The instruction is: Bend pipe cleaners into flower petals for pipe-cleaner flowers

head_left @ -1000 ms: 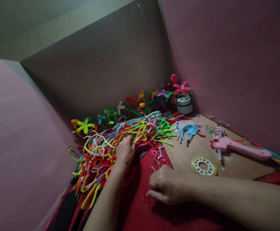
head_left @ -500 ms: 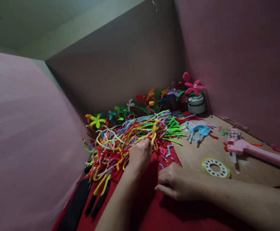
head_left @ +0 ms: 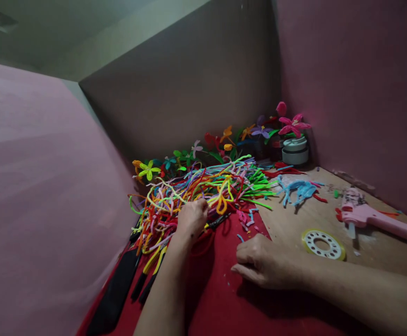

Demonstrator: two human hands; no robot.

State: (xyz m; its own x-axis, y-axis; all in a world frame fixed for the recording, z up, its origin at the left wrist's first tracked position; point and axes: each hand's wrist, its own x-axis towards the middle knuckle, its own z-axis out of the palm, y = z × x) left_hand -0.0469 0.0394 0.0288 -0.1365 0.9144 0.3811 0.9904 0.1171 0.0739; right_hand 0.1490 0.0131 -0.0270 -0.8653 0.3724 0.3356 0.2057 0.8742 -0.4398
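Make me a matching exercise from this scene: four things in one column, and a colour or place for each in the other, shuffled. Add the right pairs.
Things
1. glue gun
2. tape roll
3. left hand
4. pair of tool handles

Colours and places
A. at the near side of the pile of fuzzy stems
B. yellow and black
C. pink, lying by the right-hand wall
D. white centre with round holes, lying on the brown board

Right pairs
1-C
2-D
3-A
4-B

Both forearms (head_left: 357, 284) are bare, a small spot (head_left: 191, 235) near the left hand (head_left: 193, 219).
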